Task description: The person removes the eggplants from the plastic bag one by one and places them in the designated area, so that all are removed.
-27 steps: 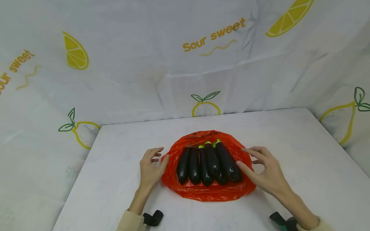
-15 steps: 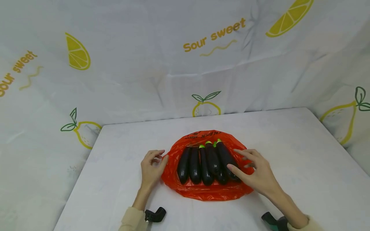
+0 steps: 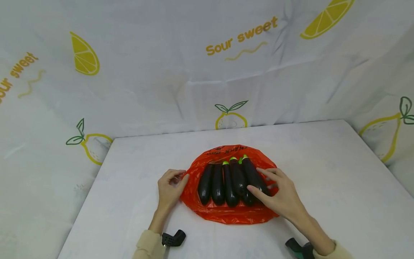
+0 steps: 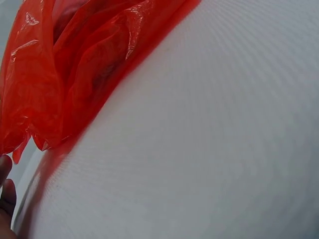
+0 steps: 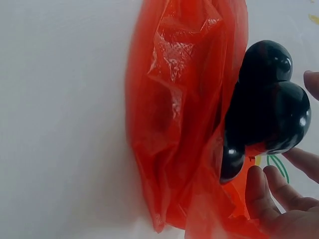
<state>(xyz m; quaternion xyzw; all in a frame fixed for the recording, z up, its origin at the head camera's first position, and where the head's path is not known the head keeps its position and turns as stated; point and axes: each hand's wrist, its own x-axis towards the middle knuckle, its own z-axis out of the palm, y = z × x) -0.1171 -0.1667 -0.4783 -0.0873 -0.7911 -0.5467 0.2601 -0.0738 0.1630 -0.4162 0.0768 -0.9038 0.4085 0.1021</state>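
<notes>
Eggplants (image 3: 229,189): We count at least six, dark and glossy, lying side by side inside the bag, near the middle of the table. Their rounded ends face the person; green shows at several far ends. Toward the right, some lie on top of others.

Bag (image 3: 223,217): We see thin red plastic, crumpled at the sides, spread wide around and beneath the eggplants. Dark lettering runs across its far part.

Right hand (image 3: 284,198): We find it over the bag's right side, thumb and fingers well spread about the rightmost eggplant (image 3: 253,173). The right wrist view shows a gap between thumb and eggplant, so it grips nothing; we cannot tell whether a finger touches.

Left hand (image 3: 169,187): We see it at the bag's left edge, fingers curved, thumb and forefinger tips near each other. We cannot tell whether they pinch the plastic.

Wrists: We see a black device (image 3: 174,238) by the left one, another (image 3: 300,249) by the right, and beige sleeves (image 3: 148,246).

Table (image 3: 129,201): White-topped, as we see it.

Backdrop (image 3: 145,82): We see white cloth printed with lemons and "Sour sweet".
</notes>
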